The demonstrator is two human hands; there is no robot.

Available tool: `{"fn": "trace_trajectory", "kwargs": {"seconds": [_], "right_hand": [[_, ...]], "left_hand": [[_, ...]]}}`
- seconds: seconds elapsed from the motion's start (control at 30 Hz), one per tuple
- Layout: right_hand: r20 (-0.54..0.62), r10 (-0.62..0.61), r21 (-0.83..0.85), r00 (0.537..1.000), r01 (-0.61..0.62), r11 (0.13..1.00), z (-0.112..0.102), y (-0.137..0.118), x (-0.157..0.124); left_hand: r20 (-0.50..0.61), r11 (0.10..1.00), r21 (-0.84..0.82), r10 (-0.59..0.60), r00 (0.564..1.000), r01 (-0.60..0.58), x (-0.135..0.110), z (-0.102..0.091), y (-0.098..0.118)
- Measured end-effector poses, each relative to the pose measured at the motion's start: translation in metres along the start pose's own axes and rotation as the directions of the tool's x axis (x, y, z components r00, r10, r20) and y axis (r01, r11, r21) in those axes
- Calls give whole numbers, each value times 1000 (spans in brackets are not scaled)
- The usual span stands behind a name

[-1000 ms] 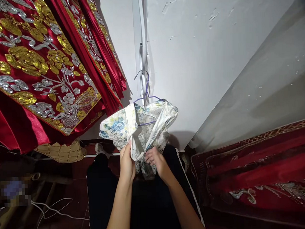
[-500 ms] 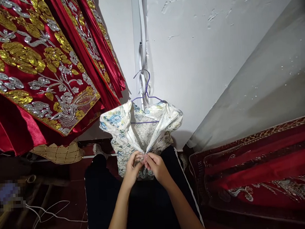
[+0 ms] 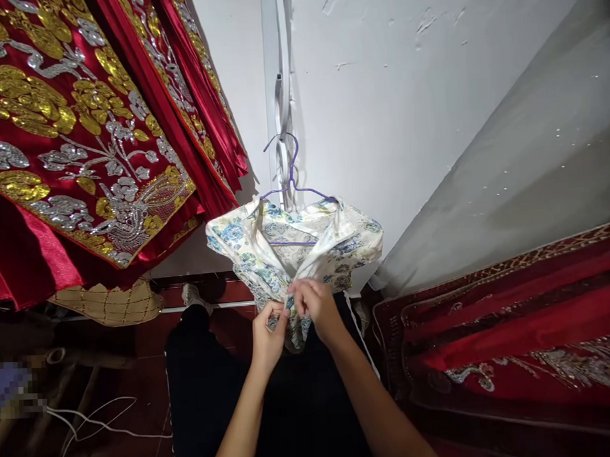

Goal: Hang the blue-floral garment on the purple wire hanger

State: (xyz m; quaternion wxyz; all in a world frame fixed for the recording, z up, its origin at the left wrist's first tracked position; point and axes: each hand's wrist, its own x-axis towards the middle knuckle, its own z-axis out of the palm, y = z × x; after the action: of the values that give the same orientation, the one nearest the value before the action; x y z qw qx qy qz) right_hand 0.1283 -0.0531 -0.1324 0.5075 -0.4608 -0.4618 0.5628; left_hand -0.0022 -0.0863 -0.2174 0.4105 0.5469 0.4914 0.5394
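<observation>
A short-sleeved floral blouse (image 3: pixel 269 273), cream with blue and yellow flowers, hangs on a thin purple hanger (image 3: pixel 292 182). Its front forms an open V at the neck, and the edges meet near my hands. My left hand (image 3: pixel 269 330) pinches the front just below that meeting point, thumb and fingers pressed together on the fabric. Slightly higher, my right hand (image 3: pixel 315 307) is closed at the point of the V, its bent fingertips on the front edge. Its fingers hide whatever small fastening lies there.
A white metal post (image 3: pixel 281 49) with hooks holds the hanger against the white wall (image 3: pixel 381 106). Red cloth with gold and silver sequins (image 3: pixel 128 175) hangs at left. More red embroidered fabric (image 3: pixel 513 321) lies at right. A white cable (image 3: pixel 106 425) crosses the floor.
My right hand has moved up and a little right along the blouse front, while my left still pinches below. The point of the V sits higher, and the blouse has spread slightly rightward.
</observation>
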Motion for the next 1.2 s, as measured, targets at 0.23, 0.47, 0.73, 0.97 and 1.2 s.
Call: {"fn": "trace_trajectory", "kwargs": {"seconds": [0.23,0.47,0.73,0.97,1.2], "right_hand": [[10,-281,194,960,274,942,3,-113,39],[28,-313,30,949,312,950,10,-101,12],[29,-440,-177,898,438,882,4,-114,3],[2,-255,-374,967,237,897,-11,-52,28],[50,-138,-139,989,143,980,-2,-8,-11]], "left_hand": [[123,997,75,4,992,-14,3,14,1],[114,985,66,153,982,-161,34,-3,56],[48,788,280,559,828,-548,88,-4,180],[-230,811,224,583,779,-541,88,-27,187],[-418,680,-681,-59,906,-270,98,-109,110]]}}
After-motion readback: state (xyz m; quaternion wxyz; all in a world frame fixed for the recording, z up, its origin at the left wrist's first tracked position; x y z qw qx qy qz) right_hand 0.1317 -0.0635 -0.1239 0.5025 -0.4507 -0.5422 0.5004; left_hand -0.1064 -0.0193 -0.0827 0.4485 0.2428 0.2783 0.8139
